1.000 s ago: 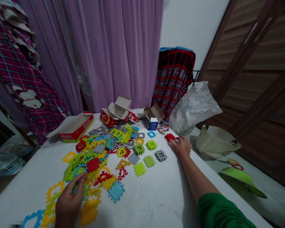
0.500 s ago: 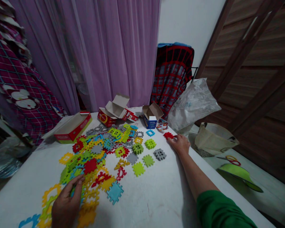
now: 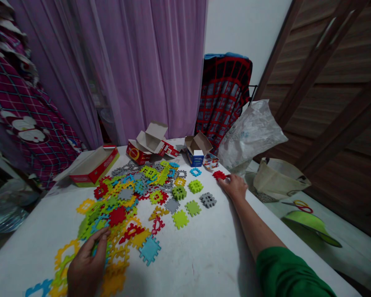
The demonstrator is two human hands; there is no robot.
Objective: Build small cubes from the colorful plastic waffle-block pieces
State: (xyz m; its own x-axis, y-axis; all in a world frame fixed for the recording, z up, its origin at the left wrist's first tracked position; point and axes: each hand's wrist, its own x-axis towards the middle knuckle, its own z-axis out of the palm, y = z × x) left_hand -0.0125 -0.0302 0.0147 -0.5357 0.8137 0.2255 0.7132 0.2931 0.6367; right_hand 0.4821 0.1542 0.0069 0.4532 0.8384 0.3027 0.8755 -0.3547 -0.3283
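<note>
At the right edge of the table, my right hand (image 3: 235, 187) has its fingertips closed on a red toothed plastic tile (image 3: 219, 175) lying on the surface. My left hand (image 3: 88, 262) hovers or rests over the near left of a colourful tile pile, thumb and forefinger brought together; whatever is between them cannot be made out. Close to that hand are a red square tile (image 3: 117, 216) and a blue square tile (image 3: 149, 250). Between the hands sit a grey tile piece (image 3: 208, 200), a lime tile piece (image 3: 196, 186), a dark green stack (image 3: 179, 192) and a blue ring tile (image 3: 196, 172).
Along the back stand a red open box (image 3: 139, 152), a blue open box (image 3: 195, 156) and a shallow red-green box (image 3: 95, 169). Beyond the white table's (image 3: 191, 264) right side are a plastic bag (image 3: 250, 136), a cloth bag (image 3: 278, 179) and scissors (image 3: 301, 206).
Both hands stay practically where they were, the right one still at the red tile. The view has shifted very slightly.
</note>
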